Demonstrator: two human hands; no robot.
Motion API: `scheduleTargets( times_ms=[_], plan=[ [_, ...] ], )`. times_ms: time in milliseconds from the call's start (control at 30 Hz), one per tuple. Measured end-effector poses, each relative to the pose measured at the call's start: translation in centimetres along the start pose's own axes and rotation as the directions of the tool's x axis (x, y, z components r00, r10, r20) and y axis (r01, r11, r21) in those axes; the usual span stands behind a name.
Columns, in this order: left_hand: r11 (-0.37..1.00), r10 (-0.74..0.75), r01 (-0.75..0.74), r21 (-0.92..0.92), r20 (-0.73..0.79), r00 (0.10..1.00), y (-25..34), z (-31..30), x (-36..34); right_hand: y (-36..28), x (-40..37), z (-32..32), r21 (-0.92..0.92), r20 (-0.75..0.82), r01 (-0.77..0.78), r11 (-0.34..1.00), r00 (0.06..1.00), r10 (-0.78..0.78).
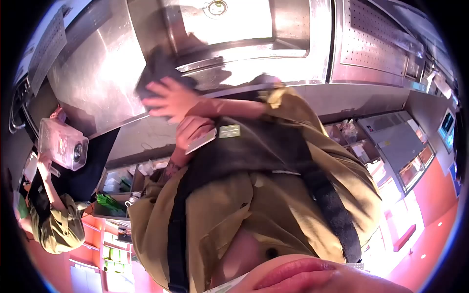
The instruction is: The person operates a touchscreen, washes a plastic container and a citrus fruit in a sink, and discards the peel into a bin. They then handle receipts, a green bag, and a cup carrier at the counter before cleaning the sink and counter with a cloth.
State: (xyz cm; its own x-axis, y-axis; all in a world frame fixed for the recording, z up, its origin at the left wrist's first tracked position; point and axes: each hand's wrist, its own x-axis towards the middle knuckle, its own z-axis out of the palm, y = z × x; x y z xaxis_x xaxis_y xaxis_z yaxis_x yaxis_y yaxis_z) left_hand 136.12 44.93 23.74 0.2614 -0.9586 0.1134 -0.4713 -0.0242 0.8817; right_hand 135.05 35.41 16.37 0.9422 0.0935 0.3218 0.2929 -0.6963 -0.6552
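Observation:
My right hand (168, 99) reaches across my front to the left, fingers spread and slightly blurred, with nothing visible in them. Just below its wrist, my left hand (192, 131) has its fingers curled. A flat pale strip with a straight edge (201, 141) lies along these fingers; I cannot tell what it is. Both hands are in front of my dark apron (254, 146), near the front edge of the steel counter (105, 63). A small pale green label (229, 131) sits on the apron.
A steel sink basin (234, 27) lies ahead, with a perforated steel panel (373, 41) to its right. At left, a person (58, 224) holds a clear plastic container (63, 144). Shelves with bags (117, 183) are below the counter. A grey cabinet (395, 144) stands at right.

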Motion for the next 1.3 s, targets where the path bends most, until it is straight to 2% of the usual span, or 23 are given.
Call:
scheduleTargets(
  times_ms=[100, 200, 233, 267, 333, 367, 433, 500, 567, 633, 700, 800, 833, 867, 900, 967, 1000, 1033, 1133, 1167, 1200, 1267, 1300],
  plan=[
    [0.995, -0.016, 0.018, 0.094, -0.027, 1.000, 1.2, -1.3, 0.0, -2.1, 2.0, 2.7, -0.062, 0.104, 0.019, 0.998, 0.994, -0.012],
    [0.997, -0.036, 0.038, 0.068, -0.034, 0.999, 0.9, -1.5, 0.3, 0.4, -4.4, 0.3, -0.192, -0.008, 0.025, 0.981, 1.000, -0.027],
    [0.997, -0.046, 0.049, 0.056, -0.056, 0.997, 0.7, -1.2, 0.4, 1.3, -7.7, -2.4, -0.040, -0.078, -0.083, 0.996, 0.994, 0.080],
    [0.998, -0.049, 0.050, 0.036, -0.019, 0.999, 0.3, -1.2, 0.7, 1.4, -10.0, -6.9, -0.221, 0.036, -0.175, 0.959, 0.982, 0.187],
    [1.000, -0.021, 0.021, -0.016, 0.030, 0.999, 0.0, -0.7, 2.4, 2.9, -16.0, -13.1, -0.410, -0.071, -0.395, 0.822, 0.913, 0.402],
    [1.000, 0.006, -0.005, -0.017, 0.053, 0.999, -0.2, -0.5, 3.6, 4.2, -17.6, -16.8, -0.450, 0.191, -0.577, 0.682, 0.684, 0.704],
    [0.988, 0.043, -0.038, -0.152, 0.031, 0.999, -1.5, 0.6, 4.8, 6.8, -23.7, -18.4, -0.428, -0.313, -0.696, 0.577, 0.713, 0.628],
    [0.966, 0.007, 0.023, -0.257, 0.113, 0.994, -0.7, 0.2, 7.0, 10.3, -23.1, -20.1, -0.501, -0.387, -0.601, 0.623, 0.799, 0.460],
    [0.915, -0.102, 0.141, -0.378, 0.120, 0.987, -2.3, 0.9, 6.8, 16.4, -21.7, -20.5, -0.314, -0.536, -0.647, 0.695, 0.725, 0.433],
    [0.970, -0.005, 0.021, -0.243, 0.066, 0.998, -3.2, 0.8, 7.5, 21.8, -14.7, -22.6, -0.194, -0.816, -0.703, 0.684, 0.502, 0.285],
    [0.902, -0.317, 0.291, -0.319, -0.032, 0.948, -5.2, 2.5, 7.2, 26.6, -9.1, -23.9, -0.020, -0.890, -0.810, 0.586, 0.281, 0.359],
    [0.423, -0.615, 0.303, -0.854, -0.025, 0.788, -10.6, 4.9, 11.8, 29.2, -4.6, -22.1, 0.242, -0.797, -0.652, 0.718, 0.289, 0.531],
    [0.221, -0.711, 0.257, -0.941, 0.025, 0.702, -10.8, 4.1, 15.3, 27.8, -2.9, -21.4, 0.472, -0.634, -0.600, 0.646, 0.278, 0.722],
    [0.032, -0.710, 0.208, -0.978, 0.124, 0.693, -11.8, 3.2, 17.9, 27.3, -2.4, -20.1, 0.620, -0.474, -0.529, 0.579, 0.335, 0.814],
    [-0.117, -0.697, 0.139, -0.983, 0.181, 0.694, -13.2, 2.7, 20.5, 24.6, -1.0, -21.4, 0.709, -0.314, -0.433, 0.557, 0.513, 0.799],
    [-0.361, -0.670, -0.009, -0.932, 0.253, 0.698, -16.2, 2.2, 25.3, 27.3, 0.5, -21.2, 0.815, -0.372, -0.229, 0.533, 0.500, 0.783],
    [-0.272, -0.626, 0.110, -0.956, 0.262, 0.735, -19.3, 2.8, 26.5, 26.7, 3.3, -23.0, 0.628, -0.455, -0.549, 0.551, 0.316, 0.833],
    [-0.169, -0.585, 0.216, -0.962, 0.274, 0.764, -21.6, 3.2, 27.1, 28.8, 5.2, -23.1, 0.267, -0.663, -0.701, 0.661, 0.365, 0.654],
    [-0.061, -0.565, 0.444, -0.894, 0.398, 0.723, -24.8, 4.9, 28.6, 33.7, 9.3, -24.5, -0.029, -0.400, -0.716, 0.698, 0.648, 0.648],
    [0.048, -0.430, 0.361, -0.931, 0.307, 0.849, -26.7, 6.4, 28.8, 35.2, 10.2, -25.2, -0.242, -0.273, -0.732, 0.637, 0.681, 0.680],
    [-0.018, -0.524, 0.465, -0.885, 0.404, 0.750, -27.5, 7.5, 29.3, 35.5, 10.0, -25.6, -0.243, -0.263, -0.658, 0.713, 0.752, 0.605],
    [0.081, -0.718, 0.526, -0.847, 0.317, 0.620, -27.3, 9.0, 29.9, 37.4, 8.4, -25.7, -0.195, -0.263, -0.556, 0.808, 0.824, 0.503],
    [-0.053, -0.785, 0.539, -0.841, 0.368, 0.499, -24.1, 7.8, 31.0, 37.9, 8.1, -26.1, -0.139, -0.204, -0.599, 0.789, 0.797, 0.569]
  ],
)
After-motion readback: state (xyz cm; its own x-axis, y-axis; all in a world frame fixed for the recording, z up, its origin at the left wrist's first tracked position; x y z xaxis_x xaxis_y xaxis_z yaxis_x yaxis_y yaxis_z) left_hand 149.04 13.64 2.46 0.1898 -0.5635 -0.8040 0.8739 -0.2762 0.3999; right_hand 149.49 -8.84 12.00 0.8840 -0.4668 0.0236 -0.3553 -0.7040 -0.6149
